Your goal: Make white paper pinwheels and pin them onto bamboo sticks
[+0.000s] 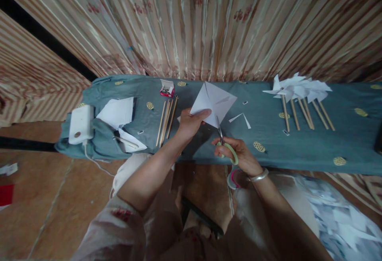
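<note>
My left hand (192, 123) pinches a white square paper (215, 101) at its left side, thumb on top. The paper is held above the cloth with a corner pointing away from me. My right hand (237, 151) grips scissors (231, 152) with pale green handles. Their blades meet the paper's near corner, partly over it. To the right of the paper lie thin white paper strips (244, 119) joined or touching in a V shape. Several wooden sticks (165, 123) lie to the left of my left hand, below a small red box (167, 88) of metal pins.
A teal cloth (191, 155) covers the narrow table. Paper pinwheels (298, 88) on sticks lie at the right. At the left are stacked white papers (119, 110), a folded paper (131, 141) and a white corded device (81, 123). A pleated curtain (191, 26) hangs behind.
</note>
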`<control>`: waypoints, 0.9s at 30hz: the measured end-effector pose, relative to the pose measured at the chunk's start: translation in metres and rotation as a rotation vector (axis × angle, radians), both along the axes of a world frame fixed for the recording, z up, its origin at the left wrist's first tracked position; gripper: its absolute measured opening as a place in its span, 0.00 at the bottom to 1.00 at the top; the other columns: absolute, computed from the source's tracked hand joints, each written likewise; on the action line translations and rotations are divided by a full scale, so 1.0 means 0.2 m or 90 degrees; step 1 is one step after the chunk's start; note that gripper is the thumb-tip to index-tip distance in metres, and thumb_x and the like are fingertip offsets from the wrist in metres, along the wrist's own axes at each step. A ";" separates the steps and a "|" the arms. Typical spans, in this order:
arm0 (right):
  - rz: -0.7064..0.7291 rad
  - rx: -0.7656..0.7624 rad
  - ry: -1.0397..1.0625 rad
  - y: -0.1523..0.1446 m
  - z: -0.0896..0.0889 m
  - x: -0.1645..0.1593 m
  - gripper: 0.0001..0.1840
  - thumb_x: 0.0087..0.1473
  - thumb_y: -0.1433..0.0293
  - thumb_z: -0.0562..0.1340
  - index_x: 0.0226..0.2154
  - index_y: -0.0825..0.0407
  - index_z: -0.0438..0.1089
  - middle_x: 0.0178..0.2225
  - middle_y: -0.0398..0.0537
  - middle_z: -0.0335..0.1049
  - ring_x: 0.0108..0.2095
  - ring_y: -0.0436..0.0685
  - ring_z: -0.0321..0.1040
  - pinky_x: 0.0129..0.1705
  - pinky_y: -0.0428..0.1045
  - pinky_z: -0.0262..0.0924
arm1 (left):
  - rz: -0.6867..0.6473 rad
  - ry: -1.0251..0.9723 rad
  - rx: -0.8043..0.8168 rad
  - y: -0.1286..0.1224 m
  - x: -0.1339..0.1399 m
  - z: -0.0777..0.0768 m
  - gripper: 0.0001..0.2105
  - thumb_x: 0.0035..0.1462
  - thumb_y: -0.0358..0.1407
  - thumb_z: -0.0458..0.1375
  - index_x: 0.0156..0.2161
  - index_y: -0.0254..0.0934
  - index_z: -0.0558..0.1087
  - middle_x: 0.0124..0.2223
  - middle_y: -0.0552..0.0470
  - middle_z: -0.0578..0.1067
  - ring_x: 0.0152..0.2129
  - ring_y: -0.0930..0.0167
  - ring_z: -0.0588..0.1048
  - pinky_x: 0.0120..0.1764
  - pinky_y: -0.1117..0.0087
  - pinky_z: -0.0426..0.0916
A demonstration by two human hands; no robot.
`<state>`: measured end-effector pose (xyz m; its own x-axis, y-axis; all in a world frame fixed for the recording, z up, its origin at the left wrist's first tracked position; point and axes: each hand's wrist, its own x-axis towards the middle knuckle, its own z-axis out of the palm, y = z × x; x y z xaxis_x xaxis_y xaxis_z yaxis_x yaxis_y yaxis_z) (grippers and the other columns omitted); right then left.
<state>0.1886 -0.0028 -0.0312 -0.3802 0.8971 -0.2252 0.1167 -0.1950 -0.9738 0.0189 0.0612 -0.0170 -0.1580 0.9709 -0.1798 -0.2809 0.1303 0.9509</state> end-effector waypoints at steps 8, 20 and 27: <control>-0.011 0.000 -0.005 0.00 0.01 -0.01 0.27 0.44 0.47 0.68 0.35 0.53 0.72 0.23 0.43 0.69 0.25 0.52 0.67 0.31 0.49 0.67 | -0.007 0.006 -0.009 0.00 0.00 -0.01 0.13 0.34 0.39 0.71 0.20 0.33 0.73 0.19 0.54 0.72 0.17 0.76 0.67 0.22 0.74 0.60; -0.013 0.004 0.001 0.00 -0.01 -0.01 0.23 0.46 0.49 0.68 0.34 0.53 0.75 0.22 0.42 0.68 0.24 0.50 0.65 0.29 0.48 0.64 | 0.000 0.003 -0.004 0.00 0.00 -0.01 0.11 0.34 0.38 0.70 0.22 0.34 0.75 0.21 0.54 0.74 0.18 0.75 0.68 0.22 0.74 0.61; -0.033 -0.020 0.015 -0.01 -0.02 0.00 0.23 0.43 0.50 0.70 0.33 0.52 0.76 0.21 0.42 0.68 0.23 0.51 0.64 0.27 0.48 0.61 | 0.012 0.007 -0.025 0.00 0.00 0.00 0.11 0.34 0.37 0.71 0.21 0.34 0.74 0.21 0.53 0.74 0.19 0.75 0.69 0.22 0.74 0.61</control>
<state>0.1880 -0.0043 -0.0346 -0.3388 0.9082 -0.2456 0.0833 -0.2310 -0.9694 0.0196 0.0620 -0.0171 -0.1781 0.9600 -0.2163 -0.2731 0.1629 0.9481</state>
